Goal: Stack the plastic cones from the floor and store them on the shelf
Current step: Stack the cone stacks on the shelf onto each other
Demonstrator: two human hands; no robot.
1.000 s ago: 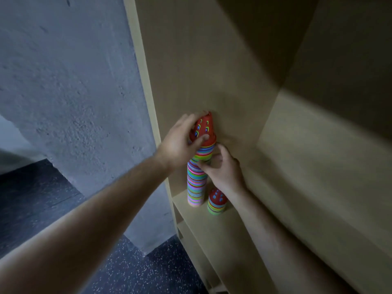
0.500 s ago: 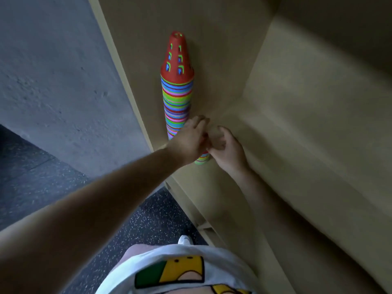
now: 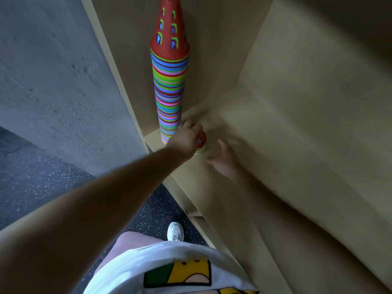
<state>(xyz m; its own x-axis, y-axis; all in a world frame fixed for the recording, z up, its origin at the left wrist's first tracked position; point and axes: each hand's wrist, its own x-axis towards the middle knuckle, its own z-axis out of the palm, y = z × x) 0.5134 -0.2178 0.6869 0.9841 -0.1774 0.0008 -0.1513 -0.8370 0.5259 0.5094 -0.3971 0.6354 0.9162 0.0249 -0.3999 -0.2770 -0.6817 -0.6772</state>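
Head view tilts down, seemingly near shelf (image 3: 244,128).

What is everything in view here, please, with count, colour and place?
Tall stack of striped plastic cones: one, multicoloured, red cone on top, upright on the shelf by its left panel.
Short stack of plastic cones: one, red-topped, right of the tall stack.
Beige wooden shelf unit: one, right side.
Grey concrete wall: one, left.
Dark speckled floor: one, lower left.
White shoe: one, on the floor.
White T-shirt: one, yellow-green print, bottom edge.
Left hand: one, grips the short stack from above.
Right hand: one, open, beside the short stack.
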